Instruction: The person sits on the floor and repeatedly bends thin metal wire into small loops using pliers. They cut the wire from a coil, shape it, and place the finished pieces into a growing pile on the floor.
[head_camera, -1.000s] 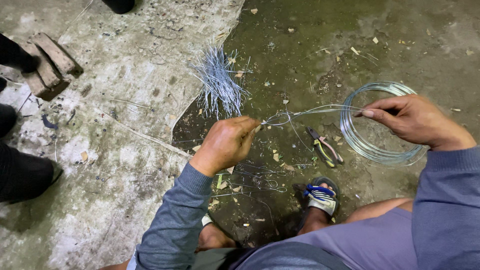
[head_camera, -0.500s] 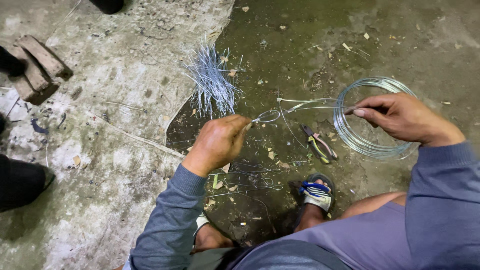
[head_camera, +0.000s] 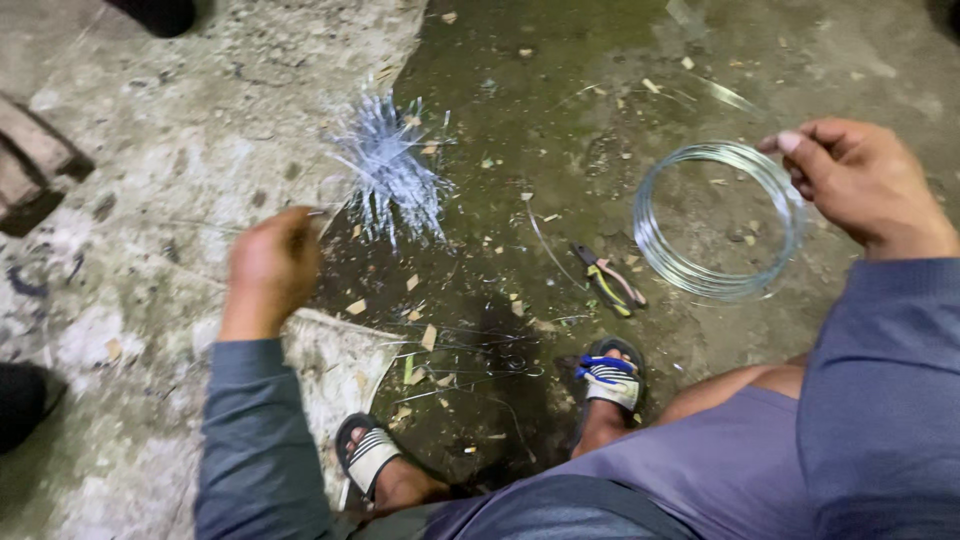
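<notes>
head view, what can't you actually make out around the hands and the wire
- Left hand: motion blur; whether its fingers pinch a cut wire piece cannot be told.
- Right hand: its fingertips on the wire coil are hidden behind the hand's back.
- Pliers: too small to tell the jaws' state.
- Bundle of cut wires: blurred, pieces uncountable.
- Dark shoe: cut off by the left edge.

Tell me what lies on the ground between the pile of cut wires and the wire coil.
In the head view, pliers lie between the cut wires and the coil, with a loose wire piece and small scraps on dark ground.
</notes>
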